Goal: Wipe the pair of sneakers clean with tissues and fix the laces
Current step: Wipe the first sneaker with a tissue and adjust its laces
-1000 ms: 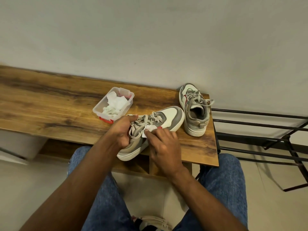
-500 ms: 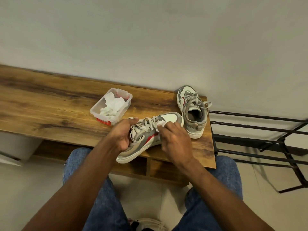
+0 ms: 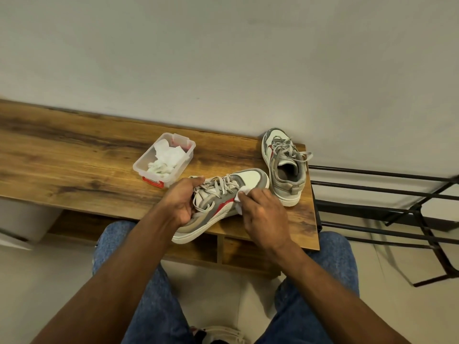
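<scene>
Watching from here, I see my left hand (image 3: pixel 183 199) gripping the near sneaker (image 3: pixel 218 204) at its collar on the bench (image 3: pixel 74 155) edge while my right hand (image 3: pixel 260 209) pinches a tissue (image 3: pixel 239 197) against its side, apparently, and a hard swipe could tip the overhanging heel off.

Around your desk: wall, rack, floor.
Your wooden desk (image 3: pixel 62 155) backs onto a plain grey wall (image 3: pixel 223 58); a black metal rack (image 3: pixel 387 192) stands just beside its right edge, and your blue jeans (image 3: pixel 154 294) show over the pale floor (image 3: pixel 29 281).
</scene>
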